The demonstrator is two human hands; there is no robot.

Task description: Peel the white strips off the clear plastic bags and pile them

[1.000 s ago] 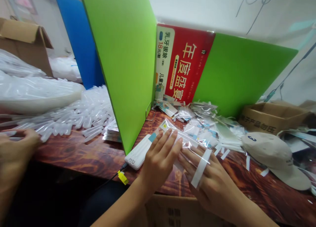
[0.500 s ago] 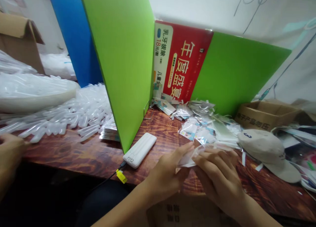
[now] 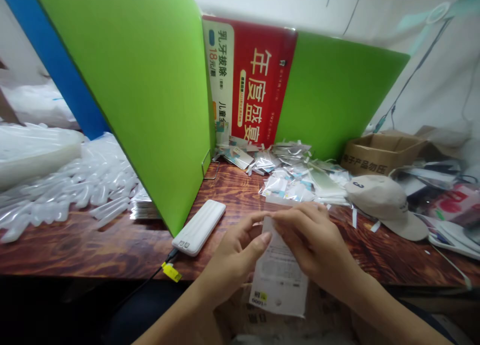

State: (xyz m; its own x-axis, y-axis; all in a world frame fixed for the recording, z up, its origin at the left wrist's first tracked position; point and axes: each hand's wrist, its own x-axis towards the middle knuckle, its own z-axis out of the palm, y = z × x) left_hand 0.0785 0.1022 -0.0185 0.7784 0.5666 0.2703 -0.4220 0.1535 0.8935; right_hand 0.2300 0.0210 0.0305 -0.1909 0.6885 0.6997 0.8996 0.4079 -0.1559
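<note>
A white printed card [image 3: 279, 275], seemingly in a clear plastic sleeve, hangs from my two hands in front of the table edge. It carries small grey print, a yellow-and-black mark and a round hole near its lower end. My left hand [image 3: 238, 252] pinches the card's upper left side between thumb and fingers. Bent over its upper right side, my right hand [image 3: 311, 245] grips the top edge; its fingertips are partly hidden. Just beyond the hands lies a heap of clear-bagged cards [image 3: 288, 182] with white strips.
A white power bank [image 3: 199, 227] with a yellow-tagged cable lies left of my hands, by the green divider [image 3: 150, 110]. Farther left are many translucent plastic pieces [image 3: 78, 185]. A beige cap [image 3: 382, 200] and an open cardboard box [image 3: 382, 152] stand right.
The card has swung down and now shows its printed face between my hands. My view has turned right. Another person's hand at the far left has gone out of sight.
</note>
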